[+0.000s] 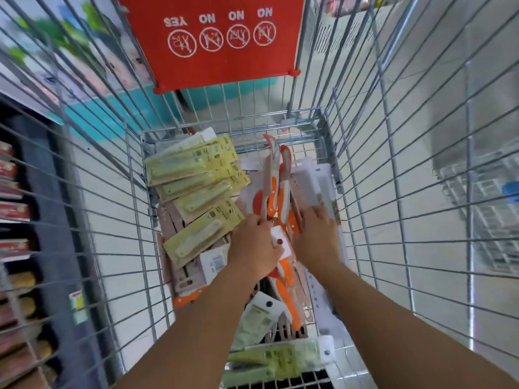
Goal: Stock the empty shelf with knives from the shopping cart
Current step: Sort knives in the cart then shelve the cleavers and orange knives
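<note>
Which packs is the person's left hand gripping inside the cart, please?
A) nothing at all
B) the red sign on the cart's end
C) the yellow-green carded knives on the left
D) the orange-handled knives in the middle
D: the left hand curls round a bunch of orange-handled knives in the middle of the shopping cart, while the yellow-green carded knives lie untouched beside it.

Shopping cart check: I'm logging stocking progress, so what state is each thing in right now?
Shopping cart: loaded with packaged knives.
Green knife packs: fanned out in the cart, untouched.
Orange-handled knives: bunched, gripped at their near end.
Left hand: grips the orange-handled knives.
Right hand: reaches into the same pile; grip unclear.
Red seat flap: folded up.
</note>
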Action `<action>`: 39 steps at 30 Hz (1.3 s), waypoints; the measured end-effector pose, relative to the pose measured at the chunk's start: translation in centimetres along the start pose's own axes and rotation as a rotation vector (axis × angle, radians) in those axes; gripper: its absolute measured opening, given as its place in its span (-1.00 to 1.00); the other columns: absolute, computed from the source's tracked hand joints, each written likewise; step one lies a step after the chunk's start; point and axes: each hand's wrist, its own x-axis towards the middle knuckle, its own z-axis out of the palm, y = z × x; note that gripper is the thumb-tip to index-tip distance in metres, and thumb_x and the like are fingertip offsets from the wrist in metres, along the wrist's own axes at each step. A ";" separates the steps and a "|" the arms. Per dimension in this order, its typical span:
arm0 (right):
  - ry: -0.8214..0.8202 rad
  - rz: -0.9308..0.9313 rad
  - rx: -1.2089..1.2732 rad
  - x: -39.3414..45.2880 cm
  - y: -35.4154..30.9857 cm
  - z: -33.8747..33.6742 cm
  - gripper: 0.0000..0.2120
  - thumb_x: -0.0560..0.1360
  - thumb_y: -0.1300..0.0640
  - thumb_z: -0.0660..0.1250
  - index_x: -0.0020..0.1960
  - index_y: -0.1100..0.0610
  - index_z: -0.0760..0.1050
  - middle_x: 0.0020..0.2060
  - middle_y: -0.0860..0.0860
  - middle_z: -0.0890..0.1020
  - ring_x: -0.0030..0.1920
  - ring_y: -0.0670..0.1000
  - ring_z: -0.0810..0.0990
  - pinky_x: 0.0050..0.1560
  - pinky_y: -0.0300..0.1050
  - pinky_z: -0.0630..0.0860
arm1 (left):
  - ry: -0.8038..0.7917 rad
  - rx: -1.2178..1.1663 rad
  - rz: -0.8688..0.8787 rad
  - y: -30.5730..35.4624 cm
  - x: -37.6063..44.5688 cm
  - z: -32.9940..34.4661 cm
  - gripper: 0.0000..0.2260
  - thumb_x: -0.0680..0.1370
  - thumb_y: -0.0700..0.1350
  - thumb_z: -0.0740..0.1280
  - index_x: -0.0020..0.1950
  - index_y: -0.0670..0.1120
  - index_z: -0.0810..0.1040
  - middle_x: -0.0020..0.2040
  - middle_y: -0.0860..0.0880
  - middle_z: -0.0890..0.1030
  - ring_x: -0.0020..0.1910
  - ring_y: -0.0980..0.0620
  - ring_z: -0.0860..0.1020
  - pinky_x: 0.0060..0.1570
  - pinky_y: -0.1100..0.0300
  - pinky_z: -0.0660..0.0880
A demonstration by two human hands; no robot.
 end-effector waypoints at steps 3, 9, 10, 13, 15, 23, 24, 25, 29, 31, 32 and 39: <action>-0.003 -0.004 0.028 -1.1 0.1 0.2 -0.63 0.51 0.12 0.28 0.31 0.07 0.38 0.30 0.04 0.32 0.24 0.17 0.37 0.20 -0.07 0.33 | 0.040 -0.060 -0.025 0.3 -0.1 0.1 -0.62 0.50 0.20 0.28 0.08 -0.08 0.58 0.05 -0.08 0.52 0.08 -0.10 0.52 0.08 0.01 0.49; -0.027 -0.073 0.120 -1.7 0.2 0.0 -0.71 0.56 0.04 0.22 0.27 0.04 0.48 0.19 0.02 0.39 0.08 0.09 0.51 0.04 -0.07 0.53 | 0.145 -0.177 -0.193 2.2 2.1 -1.2 -0.47 0.50 0.17 0.31 0.32 -0.09 0.27 0.12 -0.10 0.51 0.06 -0.15 0.54 -0.08 -0.04 0.53; -0.019 -0.089 0.115 -1.7 0.3 0.0 -0.71 0.56 0.03 0.22 0.25 0.05 0.50 0.18 0.03 0.40 0.08 0.09 0.51 0.07 -0.07 0.52 | 0.137 -0.147 -0.205 2.4 2.6 -1.2 -0.44 0.51 0.16 0.32 0.36 -0.11 0.25 0.18 -0.13 0.46 0.13 -0.16 0.51 -0.04 -0.04 0.52; 0.003 -0.100 0.129 -1.8 0.3 0.0 -0.66 0.55 0.04 0.25 0.31 0.02 0.46 0.16 0.06 0.39 0.08 0.09 0.50 0.11 -0.08 0.50 | 0.104 -0.072 -0.244 2.7 3.5 -1.3 -0.44 0.53 0.13 0.30 0.38 -0.17 0.27 0.26 -0.16 0.35 0.21 -0.16 0.44 0.03 -0.02 0.47; -0.001 -0.062 0.138 -1.8 0.1 0.2 -0.63 0.56 0.03 0.24 0.35 0.02 0.38 0.17 0.10 0.36 0.06 0.13 0.50 0.07 -0.04 0.51 | 0.083 -0.074 -0.267 2.9 3.6 -1.2 -0.48 0.55 0.11 0.28 0.36 -0.19 0.29 0.27 -0.17 0.35 0.20 -0.16 0.45 0.04 -0.01 0.47; -0.084 0.099 0.147 -2.8 -0.2 0.2 -0.67 0.55 0.08 0.29 0.22 0.21 0.32 0.16 0.16 0.36 0.02 0.21 0.53 -0.05 0.02 0.50 | 0.038 -0.081 -0.284 3.2 1.0 0.1 -0.66 0.59 -0.14 0.22 0.34 -0.18 0.30 0.22 -0.17 0.50 0.22 -0.20 0.46 0.05 -0.02 0.40; -0.078 0.102 0.137 -2.9 -0.2 0.1 -0.67 0.55 0.07 0.29 0.21 0.21 0.32 0.16 0.15 0.36 0.01 0.20 0.53 -0.08 -0.01 0.49 | 0.029 -0.119 -0.300 2.9 0.7 0.1 -0.69 0.58 -0.18 0.23 0.31 -0.18 0.32 0.20 -0.17 0.51 0.21 -0.20 0.45 0.03 -0.01 0.41; -0.075 0.102 0.130 -3.0 -0.2 0.0 -0.66 0.54 0.06 0.30 0.21 0.20 0.32 0.15 0.15 0.36 0.01 0.19 0.54 -0.10 -0.04 0.46 | 0.022 -0.162 -0.321 2.6 0.4 0.0 -0.72 0.57 -0.20 0.23 0.28 -0.18 0.34 0.18 -0.17 0.52 0.18 -0.19 0.47 0.01 0.00 0.42; -0.025 0.050 0.149 -2.7 -0.5 -0.6 -0.67 0.52 0.14 0.30 0.23 0.20 0.32 0.18 0.16 0.35 0.08 0.19 0.49 0.00 -0.02 0.45 | 0.045 -0.297 -0.418 1.4 -0.8 0.0 -0.70 0.57 -0.20 0.23 0.30 -0.17 0.35 0.21 -0.16 0.51 0.14 -0.18 0.51 0.01 0.02 0.44; 0.034 0.031 0.169 -2.4 -0.9 -0.9 -0.64 0.56 0.07 0.24 0.28 0.21 0.31 0.21 0.17 0.33 0.16 0.18 0.43 0.08 0.00 0.43 | 0.057 -0.275 -0.443 1.0 -1.5 0.0 -0.69 0.58 -0.20 0.22 0.32 -0.17 0.33 0.25 -0.17 0.45 0.15 -0.18 0.50 -0.07 0.05 0.40; 0.054 0.026 0.175 -2.1 -1.2 -1.0 -0.61 0.57 0.03 0.23 0.30 0.21 0.30 0.23 0.17 0.33 0.19 0.17 0.40 0.13 0.01 0.43 | 0.062 -0.255 -0.449 0.8 -1.9 -0.1 -0.69 0.58 -0.21 0.22 0.32 -0.17 0.33 0.26 -0.17 0.41 0.13 -0.18 0.50 -0.11 0.07 0.38; 0.071 -0.031 0.142 0.3 -3.0 -1.6 -0.51 0.51 -0.05 0.32 0.34 0.15 0.31 0.25 0.14 0.36 0.30 0.15 0.31 0.25 0.04 0.36 | 0.182 -0.029 -0.429 0.2 -3.6 -0.6 -0.59 0.57 -0.16 0.25 0.39 -0.17 0.26 0.33 -0.17 0.27 0.28 -0.14 0.28 0.22 0.06 0.36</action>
